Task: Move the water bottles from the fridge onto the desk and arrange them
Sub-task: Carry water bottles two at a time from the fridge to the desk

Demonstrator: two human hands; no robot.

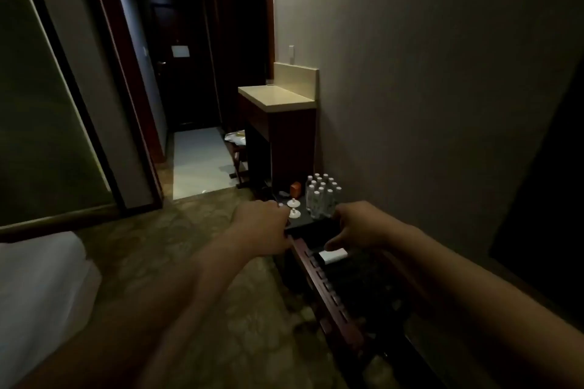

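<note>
Standing clustered on a dark desk (pixel 303 221) by the wall (pixel 426 88), water bottles (pixel 322 196); fingers' state unclear.

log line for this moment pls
left hand empty, at dark surface edge | right hand empty, reaching | water bottles clustered upright on dark surface by wall

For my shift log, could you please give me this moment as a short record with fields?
setting: dim room, one head view
water bottles: upright cluster on the dark desk, by the wall
left hand: at the desk's near edge, grip unclear
right hand: beside the bottles, fingers spread, holding nothing
other items: white stemmed pieces, orange box
</note>
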